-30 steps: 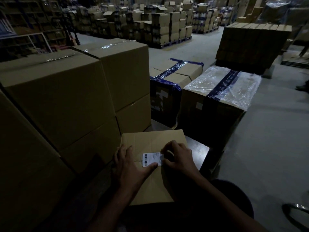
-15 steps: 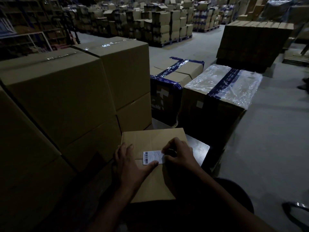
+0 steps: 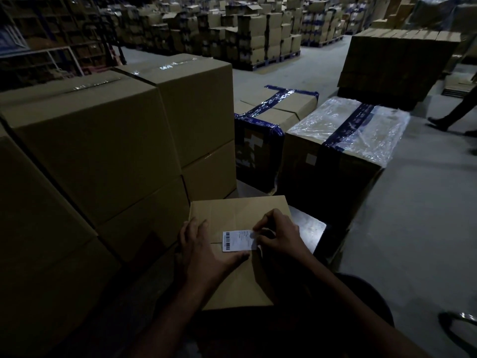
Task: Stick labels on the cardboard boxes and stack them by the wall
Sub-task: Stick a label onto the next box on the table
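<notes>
A small brown cardboard box [image 3: 232, 213] lies in front of me, low in the head view. A white barcode label [image 3: 238, 240] sits on its top near the middle seam. My left hand [image 3: 204, 251] lies flat on the box, fingers spread, its thumb just under the label's lower edge. My right hand [image 3: 278, 237] has its fingertips bent down on the label's right edge. Tall stacked cardboard boxes [image 3: 103, 151] stand close on the left.
A blue-taped box [image 3: 273, 117] and a plastic-wrapped box [image 3: 343, 140] stand just beyond the small box. A dark stack of flat cartons [image 3: 395, 63] is at the back right. Another person's legs [image 3: 454, 117] cross the floor at the right edge.
My hands have stayed on the label with only small shifts of the fingers. A person's legs have come into view at the right edge.
</notes>
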`<action>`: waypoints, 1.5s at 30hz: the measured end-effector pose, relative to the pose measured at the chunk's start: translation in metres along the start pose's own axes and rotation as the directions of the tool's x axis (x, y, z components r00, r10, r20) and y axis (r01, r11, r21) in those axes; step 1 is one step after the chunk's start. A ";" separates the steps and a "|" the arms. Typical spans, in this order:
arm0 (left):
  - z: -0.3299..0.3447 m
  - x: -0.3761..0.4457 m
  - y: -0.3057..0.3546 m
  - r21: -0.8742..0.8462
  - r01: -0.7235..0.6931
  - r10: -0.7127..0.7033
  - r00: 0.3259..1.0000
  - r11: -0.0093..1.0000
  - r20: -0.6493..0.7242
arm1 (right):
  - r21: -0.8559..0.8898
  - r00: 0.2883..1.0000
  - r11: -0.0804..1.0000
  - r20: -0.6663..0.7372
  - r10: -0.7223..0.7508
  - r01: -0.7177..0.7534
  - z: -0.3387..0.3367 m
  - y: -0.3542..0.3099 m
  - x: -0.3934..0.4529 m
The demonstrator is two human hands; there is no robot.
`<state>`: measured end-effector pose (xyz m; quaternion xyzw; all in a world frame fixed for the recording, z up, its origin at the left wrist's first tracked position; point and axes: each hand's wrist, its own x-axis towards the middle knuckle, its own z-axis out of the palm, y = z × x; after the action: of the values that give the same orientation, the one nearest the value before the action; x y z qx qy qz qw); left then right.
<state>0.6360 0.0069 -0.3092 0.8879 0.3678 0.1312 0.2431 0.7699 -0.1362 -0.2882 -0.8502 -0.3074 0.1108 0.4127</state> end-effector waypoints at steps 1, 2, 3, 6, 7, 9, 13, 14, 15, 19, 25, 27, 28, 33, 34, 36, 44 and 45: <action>0.000 0.000 0.001 -0.001 -0.001 0.001 1.000 1.000 -0.001 | -0.003 1.000 1.000 -0.005 0.003 -0.003 0.002 0.001 -0.001; 0.000 0.000 0.001 -0.002 -0.003 0.003 1.000 1.000 -0.007 | -0.039 1.000 0.999 -0.015 -0.003 0.003 0.004 0.002 -0.001; -0.001 -0.001 0.001 0.002 -0.006 0.006 1.000 1.000 -0.012 | -0.086 1.000 0.996 -0.028 -0.013 0.010 0.007 0.004 -0.002; -0.002 -0.001 0.002 0.026 -0.006 0.007 1.000 1.000 -0.028 | -0.120 0.999 0.992 -0.026 -0.029 0.026 0.011 0.005 -0.002; -0.002 -0.001 0.002 0.027 -0.007 0.007 1.000 1.000 -0.028 | -0.132 1.000 0.991 -0.012 -0.022 0.020 0.010 0.003 -0.001; -0.002 -0.001 0.003 0.014 -0.003 0.003 1.000 1.000 -0.027 | -0.138 1.000 0.990 0.002 -0.010 0.010 0.007 0.001 0.002; -0.002 -0.001 0.003 0.005 0.002 -0.002 1.000 1.000 -0.029 | -0.080 1.000 0.997 0.009 0.018 -0.017 0.003 0.001 0.009; -0.001 0.000 0.002 0.003 -0.001 0.001 1.000 1.000 -0.029 | -0.078 1.000 0.997 0.011 0.015 -0.014 0.003 0.002 0.009; -0.001 0.000 0.002 0.003 -0.003 0.003 1.000 1.000 -0.025 | -0.082 1.000 0.997 0.011 0.004 -0.003 0.004 0.004 0.009; -0.002 0.000 0.003 0.008 0.005 -0.005 1.000 1.000 -0.005 | -0.207 0.994 0.974 -0.035 -0.104 0.094 0.018 0.010 0.000; -0.002 0.000 0.001 -0.008 -0.004 0.004 1.000 1.000 -0.017 | -0.178 0.998 0.982 -0.002 -0.061 0.060 0.012 0.001 0.008; -0.002 0.000 0.002 -0.001 -0.005 0.005 1.000 1.000 -0.019 | -0.111 0.998 0.993 0.036 -0.043 0.046 0.009 0.006 0.011; -0.003 0.000 0.002 0.002 -0.003 0.003 1.000 1.000 -0.020 | -0.084 0.998 0.995 0.042 -0.042 0.045 0.008 0.010 0.012; -0.004 0.000 0.003 0.012 0.004 -0.004 1.000 1.000 0.010 | -0.187 0.992 0.977 -0.046 -0.117 0.106 0.018 0.007 0.005; -0.004 0.000 0.004 0.007 0.010 -0.010 1.000 1.000 0.021 | -0.238 0.988 0.963 -0.058 -0.146 0.128 0.021 0.005 0.003; -0.003 0.000 0.005 -0.005 0.018 -0.018 0.999 1.000 0.034 | -0.279 0.982 0.948 -0.065 -0.176 0.151 0.027 0.003 -0.001; -0.002 0.002 -0.001 -0.036 -0.002 0.003 1.000 0.999 0.008 | 0.102 0.993 0.988 0.034 -0.115 0.111 0.013 0.014 0.018; -0.002 0.001 0.000 -0.042 -0.005 0.006 1.000 0.999 0.012 | 0.146 0.992 0.982 0.031 -0.125 0.120 0.013 0.017 0.017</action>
<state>0.6361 0.0086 -0.3078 0.8845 0.3611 0.1341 0.2634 0.7849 -0.1257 -0.3079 -0.7953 -0.3584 0.1240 0.4729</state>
